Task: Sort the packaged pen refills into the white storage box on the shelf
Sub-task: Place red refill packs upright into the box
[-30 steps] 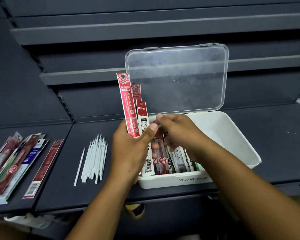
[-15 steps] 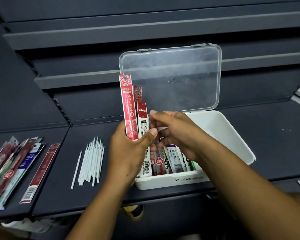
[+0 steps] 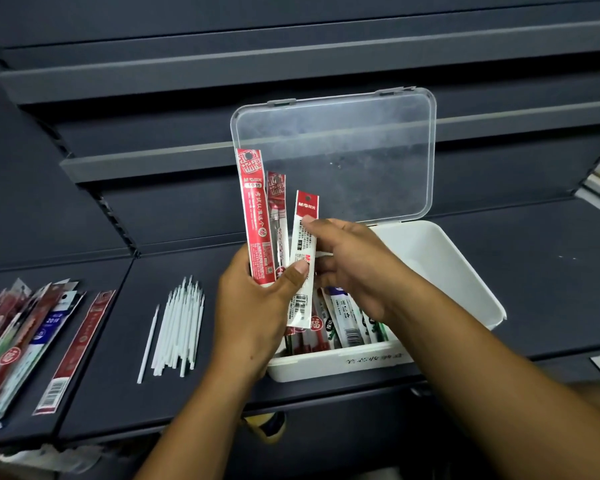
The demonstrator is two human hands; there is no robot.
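Standing in a fan above the near-left end of the white storage box (image 3: pixel 326 367), three packaged refills (image 3: pixel 253 216) are gripped low down by the left hand (image 3: pixel 253 306), its thumb laid across their fronts and its fingers curled behind. The right hand (image 3: pixel 354 268) has its index fingertip on the face of the rightmost one, the white-and-red packet (image 3: pixel 303 244), with its other fingers curled in below; it looks like a pinch, though the thumb is hidden. This reads as the picking-off step, one packet being drawn from the bunch to go in. Next it should slide free and be laid flat beside the sorted packets (image 3: pixel 343 317) lying along the box's near-left part, while the left hand's grip keeps the other two from slipping. The clear lid (image 3: pixel 343 150) stands open behind. On the dark shelf (image 3: pixel 551 271) to the left lie loose white refills (image 3: pixel 177 327) and, further out, a pile of packets (image 3: pixel 25 341) not yet sorted
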